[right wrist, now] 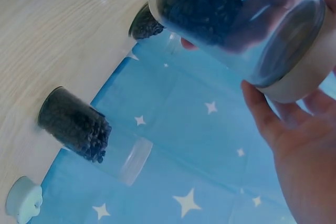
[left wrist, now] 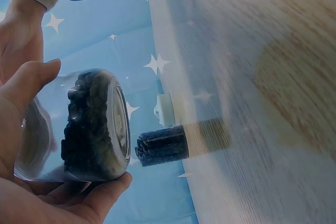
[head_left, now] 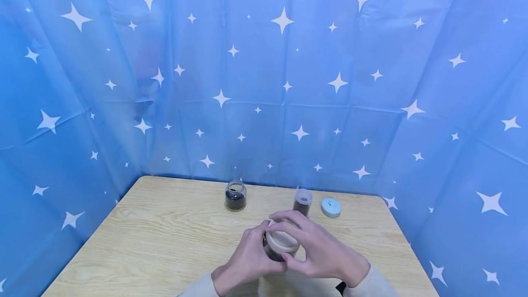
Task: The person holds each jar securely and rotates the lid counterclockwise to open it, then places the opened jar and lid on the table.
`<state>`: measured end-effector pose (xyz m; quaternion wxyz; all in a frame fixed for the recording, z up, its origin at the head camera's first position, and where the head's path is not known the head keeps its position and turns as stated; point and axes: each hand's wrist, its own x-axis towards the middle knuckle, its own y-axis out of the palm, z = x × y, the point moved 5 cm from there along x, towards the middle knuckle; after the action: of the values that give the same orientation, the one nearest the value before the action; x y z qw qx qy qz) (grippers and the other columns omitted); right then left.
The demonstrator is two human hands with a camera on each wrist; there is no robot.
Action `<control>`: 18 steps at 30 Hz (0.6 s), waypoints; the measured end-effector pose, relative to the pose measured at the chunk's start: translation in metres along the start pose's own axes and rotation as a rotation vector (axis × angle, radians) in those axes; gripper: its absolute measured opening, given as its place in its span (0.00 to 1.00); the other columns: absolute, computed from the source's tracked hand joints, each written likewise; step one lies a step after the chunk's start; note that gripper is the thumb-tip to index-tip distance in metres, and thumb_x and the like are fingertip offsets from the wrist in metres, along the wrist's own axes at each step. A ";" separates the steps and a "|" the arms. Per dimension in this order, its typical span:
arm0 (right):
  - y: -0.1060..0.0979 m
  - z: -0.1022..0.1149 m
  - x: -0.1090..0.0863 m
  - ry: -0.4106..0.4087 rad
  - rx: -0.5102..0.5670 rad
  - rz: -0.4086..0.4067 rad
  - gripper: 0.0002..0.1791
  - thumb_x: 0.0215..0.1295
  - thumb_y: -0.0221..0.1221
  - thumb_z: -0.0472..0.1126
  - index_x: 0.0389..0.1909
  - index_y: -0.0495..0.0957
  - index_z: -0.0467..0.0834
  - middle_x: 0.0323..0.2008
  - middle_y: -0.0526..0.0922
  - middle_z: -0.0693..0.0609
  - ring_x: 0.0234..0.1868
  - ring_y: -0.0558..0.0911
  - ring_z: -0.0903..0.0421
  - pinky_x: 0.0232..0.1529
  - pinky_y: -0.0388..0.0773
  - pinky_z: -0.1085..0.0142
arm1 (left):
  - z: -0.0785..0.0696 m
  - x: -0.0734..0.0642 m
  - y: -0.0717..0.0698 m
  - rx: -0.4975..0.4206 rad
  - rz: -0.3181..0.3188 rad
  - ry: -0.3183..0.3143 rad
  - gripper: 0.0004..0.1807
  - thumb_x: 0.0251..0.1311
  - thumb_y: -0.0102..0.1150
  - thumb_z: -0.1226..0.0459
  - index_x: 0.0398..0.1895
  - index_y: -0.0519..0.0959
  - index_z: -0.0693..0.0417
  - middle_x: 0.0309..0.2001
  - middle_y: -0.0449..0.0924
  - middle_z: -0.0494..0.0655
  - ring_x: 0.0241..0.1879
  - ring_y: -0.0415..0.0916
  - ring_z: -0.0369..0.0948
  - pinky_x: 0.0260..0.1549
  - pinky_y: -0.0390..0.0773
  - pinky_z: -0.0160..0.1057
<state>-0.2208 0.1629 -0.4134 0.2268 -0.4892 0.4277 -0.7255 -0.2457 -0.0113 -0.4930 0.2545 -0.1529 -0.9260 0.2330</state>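
Held up above the table is a clear jar (left wrist: 92, 124) partly filled with small dark beans or beads, capped by a pale lid (head_left: 284, 241). My left hand (head_left: 252, 252) grips the body of the jar, thumb on one side and fingers round the other. From the right, my right hand (head_left: 319, 247) curls its fingers and thumb round the lid, as the right wrist view shows with the lid (right wrist: 304, 69) at its fingertips. In the head view the hands hide much of the jar's body.
An open glass jar (head_left: 235, 197) with dark contents stands at the table's back. Behind my right hand stands a clear cylindrical container (head_left: 303, 200), also part full of dark pieces. To its right lies a light blue lid (head_left: 331, 207). A blue starred curtain (head_left: 264, 77) surrounds the wooden table (head_left: 165, 233).
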 end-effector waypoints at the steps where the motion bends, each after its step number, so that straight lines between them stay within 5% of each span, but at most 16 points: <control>1: 0.000 0.000 0.000 -0.001 0.005 0.003 0.41 0.61 0.78 0.40 0.77 0.80 0.52 0.77 0.81 0.48 0.75 0.84 0.51 0.69 0.91 0.54 | 0.000 0.000 0.000 -0.002 0.004 -0.003 0.39 0.49 0.92 0.56 0.65 0.82 0.42 0.51 0.94 0.40 0.48 0.87 0.28 0.48 0.89 0.31; 11: 0.002 -0.003 -0.002 0.005 -0.004 0.020 0.41 0.62 0.77 0.41 0.77 0.79 0.54 0.78 0.80 0.48 0.77 0.82 0.51 0.70 0.90 0.52 | 0.000 0.000 0.001 0.000 0.005 0.008 0.41 0.50 0.93 0.53 0.67 0.81 0.42 0.52 0.94 0.42 0.49 0.88 0.29 0.50 0.89 0.32; 18: 0.004 -0.002 -0.003 0.019 -0.020 0.016 0.35 0.71 0.75 0.48 0.78 0.79 0.54 0.80 0.79 0.49 0.78 0.82 0.49 0.71 0.90 0.51 | 0.001 -0.001 0.000 -0.005 0.014 -0.009 0.39 0.49 0.92 0.55 0.65 0.82 0.45 0.51 0.94 0.43 0.48 0.88 0.29 0.48 0.89 0.32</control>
<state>-0.2214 0.1642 -0.4184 0.2236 -0.4812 0.4408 -0.7240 -0.2449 -0.0117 -0.4941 0.2485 -0.1590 -0.9266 0.2330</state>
